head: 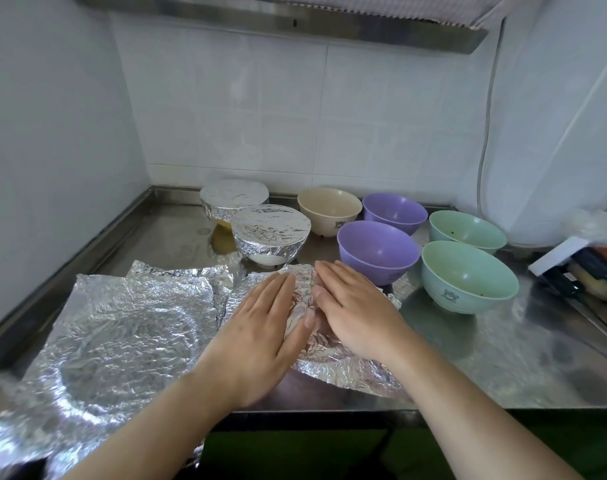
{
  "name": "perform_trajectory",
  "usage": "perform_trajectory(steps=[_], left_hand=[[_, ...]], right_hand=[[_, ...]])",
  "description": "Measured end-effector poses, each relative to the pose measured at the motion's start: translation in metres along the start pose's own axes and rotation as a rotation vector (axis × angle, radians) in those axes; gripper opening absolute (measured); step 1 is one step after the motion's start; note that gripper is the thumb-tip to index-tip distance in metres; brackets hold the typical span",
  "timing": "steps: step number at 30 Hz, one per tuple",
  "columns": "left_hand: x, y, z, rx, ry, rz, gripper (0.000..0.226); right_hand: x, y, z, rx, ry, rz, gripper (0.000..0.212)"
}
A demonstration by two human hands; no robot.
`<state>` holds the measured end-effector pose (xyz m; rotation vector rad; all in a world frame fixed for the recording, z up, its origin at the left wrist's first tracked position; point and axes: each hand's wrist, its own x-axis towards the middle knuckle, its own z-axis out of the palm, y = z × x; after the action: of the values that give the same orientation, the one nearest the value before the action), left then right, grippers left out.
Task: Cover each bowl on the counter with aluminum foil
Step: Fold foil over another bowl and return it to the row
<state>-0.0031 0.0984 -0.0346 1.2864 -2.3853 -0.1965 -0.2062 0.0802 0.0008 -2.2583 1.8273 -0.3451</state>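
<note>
My left hand (pixel 260 327) and my right hand (pixel 354 313) lie flat, fingers straight, on a crumpled foil sheet (pixel 347 372) draped over something at the counter's front; what is beneath is hidden. Two foil-covered bowls (pixel 270 233) (pixel 234 199) stand behind. Uncovered stand a cream bowl (pixel 329 207), two purple bowls (pixel 378 249) (pixel 395 211) and two green bowls (pixel 468 275) (pixel 466 230).
Loose foil sheets (pixel 122 334) lie stacked at the front left, overhanging the steel counter (pixel 502 358) edge. Dark tools and a white box (pixel 568 265) sit at the far right. Tiled walls close the left and back; a hood hangs above.
</note>
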Motion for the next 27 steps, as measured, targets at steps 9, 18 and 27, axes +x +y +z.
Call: perform_trajectory(steps=[9, 18, 27], left_hand=[[0.027, 0.019, -0.036, -0.426, 0.006, -0.233, 0.041], [0.063, 0.027, 0.009, 0.169, -0.023, -0.182, 0.089], [0.059, 0.014, 0.010, 0.257, -0.107, -0.062, 0.120]], right_hand=[[-0.002, 0.000, -0.001, -0.027, 0.011, -0.023, 0.066], [-0.003, 0.001, 0.001, -0.089, 0.015, -0.007, 0.058], [-0.001, 0.002, 0.011, -0.037, 0.050, 0.056, 0.064]])
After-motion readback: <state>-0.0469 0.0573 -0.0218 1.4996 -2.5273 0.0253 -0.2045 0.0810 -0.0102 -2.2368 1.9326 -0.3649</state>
